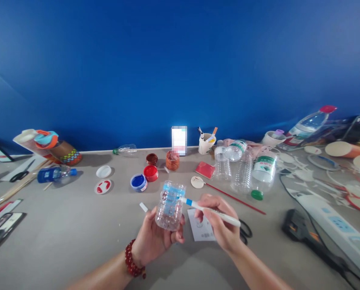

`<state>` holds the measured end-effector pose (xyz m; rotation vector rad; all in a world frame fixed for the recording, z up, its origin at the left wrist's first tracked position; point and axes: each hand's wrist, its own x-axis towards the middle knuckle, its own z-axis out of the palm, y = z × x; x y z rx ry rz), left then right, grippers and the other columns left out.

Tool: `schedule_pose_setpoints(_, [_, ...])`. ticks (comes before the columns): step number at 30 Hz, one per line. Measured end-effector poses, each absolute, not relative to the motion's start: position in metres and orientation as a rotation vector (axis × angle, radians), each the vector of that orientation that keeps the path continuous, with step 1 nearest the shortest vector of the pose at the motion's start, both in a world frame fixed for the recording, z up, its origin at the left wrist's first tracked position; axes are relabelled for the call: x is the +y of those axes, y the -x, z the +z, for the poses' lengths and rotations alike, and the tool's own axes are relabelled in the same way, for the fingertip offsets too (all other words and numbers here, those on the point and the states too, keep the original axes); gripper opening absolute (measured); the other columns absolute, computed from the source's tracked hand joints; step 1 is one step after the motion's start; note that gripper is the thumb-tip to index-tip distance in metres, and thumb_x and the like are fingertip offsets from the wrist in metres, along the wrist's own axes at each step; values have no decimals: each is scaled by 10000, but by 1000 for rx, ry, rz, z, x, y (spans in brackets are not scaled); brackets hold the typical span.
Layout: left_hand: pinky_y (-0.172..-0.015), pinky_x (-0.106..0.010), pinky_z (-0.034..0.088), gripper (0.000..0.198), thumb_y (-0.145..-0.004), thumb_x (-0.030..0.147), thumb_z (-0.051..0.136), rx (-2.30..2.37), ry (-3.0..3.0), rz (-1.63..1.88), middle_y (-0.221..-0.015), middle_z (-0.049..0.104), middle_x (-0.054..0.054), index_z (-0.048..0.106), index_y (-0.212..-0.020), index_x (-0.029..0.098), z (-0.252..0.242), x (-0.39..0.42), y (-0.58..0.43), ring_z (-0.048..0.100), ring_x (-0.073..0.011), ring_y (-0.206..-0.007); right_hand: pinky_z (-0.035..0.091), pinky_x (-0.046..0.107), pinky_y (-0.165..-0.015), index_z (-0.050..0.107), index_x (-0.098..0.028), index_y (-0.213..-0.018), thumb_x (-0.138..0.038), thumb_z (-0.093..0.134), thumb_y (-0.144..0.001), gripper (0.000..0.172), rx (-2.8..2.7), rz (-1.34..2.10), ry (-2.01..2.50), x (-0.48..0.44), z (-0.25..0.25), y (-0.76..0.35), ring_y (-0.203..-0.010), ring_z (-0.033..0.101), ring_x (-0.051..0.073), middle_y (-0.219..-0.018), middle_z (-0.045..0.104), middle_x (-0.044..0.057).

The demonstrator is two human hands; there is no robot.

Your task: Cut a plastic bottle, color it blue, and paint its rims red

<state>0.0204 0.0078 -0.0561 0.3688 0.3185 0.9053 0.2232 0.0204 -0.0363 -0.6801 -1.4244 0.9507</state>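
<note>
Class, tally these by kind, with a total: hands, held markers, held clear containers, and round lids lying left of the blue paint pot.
Hands: 2 (left hand, right hand)
Held marker: 1
Held clear container: 1
Lids: 2 (plain white lid, red-smeared lid)
Total: 6

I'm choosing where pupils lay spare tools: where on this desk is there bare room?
The widest nearly bare patch lies left of the left hand, nearer than the blue bottle and red-smeared lid. A smaller one separates the right hand from the black gun-shaped tool. The right side is crowded: clear bottles, power strip, white scraps.
</note>
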Motion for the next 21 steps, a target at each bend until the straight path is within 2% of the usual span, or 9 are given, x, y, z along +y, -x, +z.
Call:
schedule_pose_setpoints(6, [-753,-321,526,486,-951,489,484,316,-350,889,-930,749,-132,720,-1109,95,-59,8,-20,677,-208,-774,437,272,-555,671,-223,-917,-209,574,-937,100,-1551,945,568,20,-32,-223,-573,562,143,-636,658,4])
schedule_pose_setpoints(11, [-741,-329,523,486,-962,491,456,332,-337,886,-998,732,-130,702,-1142,113,-58,6,-19,664,-195,-742,455,287,-553,668,-213,-965,-228,551,-956,118,-1382,928,681,22,-35,-223,-594,575,156,-681,654,19])
schedule_pose_setpoints(17, [-736,-319,521,513,-958,515,454,304,-320,860,-947,744,-125,705,-1137,105,-62,6,-18,678,-207,-755,437,287,-547,685,-221,-914,-241,578,-938,111,-1528,962,561,20,-36,-221,-567,560,156,-629,653,13])
schedule_pose_setpoints(21, [-730,-314,530,513,-970,500,438,298,-301,867,-989,737,-132,701,-1145,96,-61,7,-18,677,-190,-731,452,286,-554,673,-218,-972,-212,555,-949,120,-1392,952,643,20,-38,-223,-596,581,155,-682,656,19])
